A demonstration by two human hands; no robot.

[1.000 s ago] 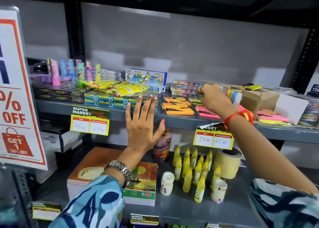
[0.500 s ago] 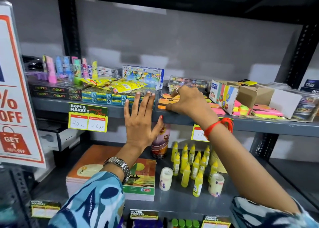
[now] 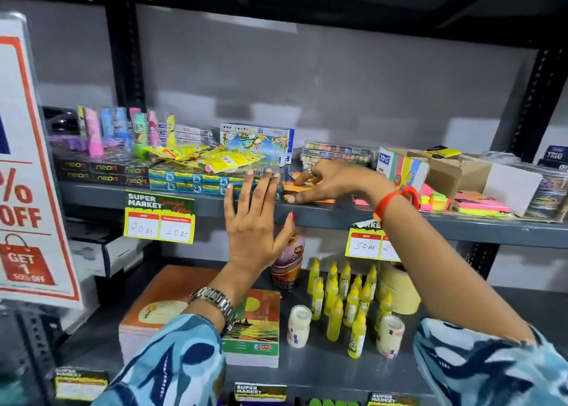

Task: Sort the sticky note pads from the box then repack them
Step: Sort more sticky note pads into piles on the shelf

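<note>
On the grey metal upper shelf [image 3: 479, 226], the right hand [image 3: 335, 181] reaches in from the right and lies palm-down over a flat orange sticky note pad [image 3: 296, 188] near the shelf's front edge. Its fingers [image 3: 302, 176] are loosely curled with the tips touching the top of the pad and the thumb at the pad's front edge; whether they actually pinch it cannot be told. The left hand [image 3: 253, 221] stands upright, palm toward the shelf's front edge, its fingers straight and held close together with the thumb apart, the tips against a stack of blue-green flat packets [image 3: 190, 183].

Toward the shelf's right end an open brown cardboard box with a colourful printed flap [image 3: 430, 172] lies on its side. Just in front of its mouth sit small neon pink, yellow and green sticky note pads [image 3: 435, 198], and beside them, further right, a larger pink and yellow sticky note pad [image 3: 482, 206] lies flat. A yellow price label [image 3: 159, 218] hangs from the shelf's front edge, left of the left hand.
</note>
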